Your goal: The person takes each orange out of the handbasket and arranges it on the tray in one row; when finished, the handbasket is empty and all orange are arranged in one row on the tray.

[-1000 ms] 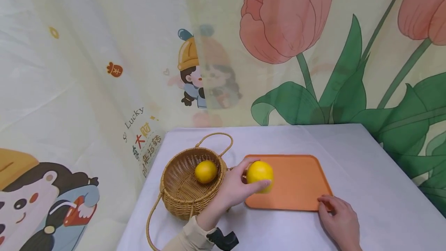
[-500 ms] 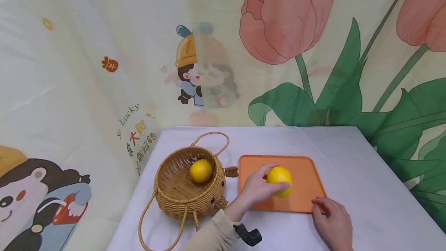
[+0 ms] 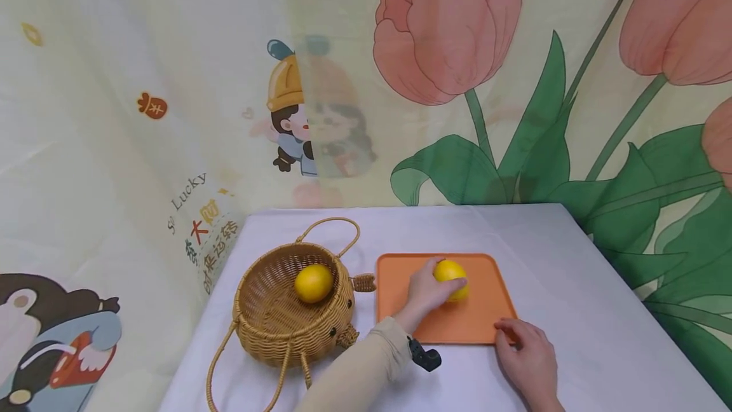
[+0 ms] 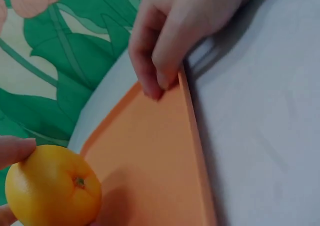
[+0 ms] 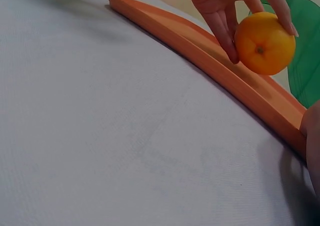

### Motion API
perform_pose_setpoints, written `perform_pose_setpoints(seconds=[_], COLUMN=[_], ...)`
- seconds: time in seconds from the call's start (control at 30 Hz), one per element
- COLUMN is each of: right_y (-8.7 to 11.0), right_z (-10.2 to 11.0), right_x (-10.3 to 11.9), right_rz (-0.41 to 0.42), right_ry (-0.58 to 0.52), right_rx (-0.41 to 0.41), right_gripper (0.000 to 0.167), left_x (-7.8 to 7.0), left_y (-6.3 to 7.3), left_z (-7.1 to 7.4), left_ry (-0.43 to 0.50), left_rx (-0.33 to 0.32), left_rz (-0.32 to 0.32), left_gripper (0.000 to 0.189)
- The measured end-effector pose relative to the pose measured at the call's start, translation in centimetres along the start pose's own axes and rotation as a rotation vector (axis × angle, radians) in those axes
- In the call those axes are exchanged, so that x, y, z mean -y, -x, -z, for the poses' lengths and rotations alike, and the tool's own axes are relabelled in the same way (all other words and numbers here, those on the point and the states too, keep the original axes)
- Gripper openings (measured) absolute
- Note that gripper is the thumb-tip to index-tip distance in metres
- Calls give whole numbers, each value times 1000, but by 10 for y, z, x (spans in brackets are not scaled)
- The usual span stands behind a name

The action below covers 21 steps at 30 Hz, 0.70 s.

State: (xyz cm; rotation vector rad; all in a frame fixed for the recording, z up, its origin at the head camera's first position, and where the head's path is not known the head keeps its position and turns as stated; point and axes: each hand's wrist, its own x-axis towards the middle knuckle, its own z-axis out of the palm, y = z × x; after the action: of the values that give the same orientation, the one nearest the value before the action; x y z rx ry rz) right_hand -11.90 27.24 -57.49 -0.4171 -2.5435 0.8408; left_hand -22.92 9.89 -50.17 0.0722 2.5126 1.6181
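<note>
My left hand (image 3: 427,290) grips an orange (image 3: 452,275) between thumb and fingers, over the orange plastic tray (image 3: 480,323). In the right wrist view that orange (image 5: 266,45) appears above the tray's floor, and its shadow falls on the tray in the left wrist view. At the tray's near right corner is my right hand (image 3: 530,358), with thumb and fingers curled at the rim. The left wrist view shows the fingertips of this right hand (image 4: 175,31) bent over the corner, pinching the edge.
To the left of the tray stands a woven basket (image 3: 265,336) with a second orange (image 3: 313,283) inside and looped handles. A white cloth (image 3: 577,285) covers the table, and a printed curtain (image 3: 229,68) hangs behind it.
My left hand has carried the orange away from beside the basket, rightward over the tray. My right hand stays at the tray's corner. The head view has turned slightly right.
</note>
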Motion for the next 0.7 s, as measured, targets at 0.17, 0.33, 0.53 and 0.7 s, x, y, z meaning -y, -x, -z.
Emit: perform_pose_setpoints(seconds=[0.17,0.33,0.53,0.7], right_y=[-1,0,1,-2], right_z=[0,0,0,-1], right_x=[-2,-4,-4,-4], right_rz=[20,45,41,42], right_ry=[-9,-15,-12,-11], right_rx=[-10,-25,-29,-36], right_gripper=[14,13,13,13], left_x=[-3,-5,-10,-11], left_y=[-16,-29,-35,-43], left_z=[-6,-17,-27,-33], left_ry=[-25,-51,-53,-54], left_rx=[-22,-36,-46,-48], left_rz=[-12,14,47,40], left_gripper=[65,73,75,75])
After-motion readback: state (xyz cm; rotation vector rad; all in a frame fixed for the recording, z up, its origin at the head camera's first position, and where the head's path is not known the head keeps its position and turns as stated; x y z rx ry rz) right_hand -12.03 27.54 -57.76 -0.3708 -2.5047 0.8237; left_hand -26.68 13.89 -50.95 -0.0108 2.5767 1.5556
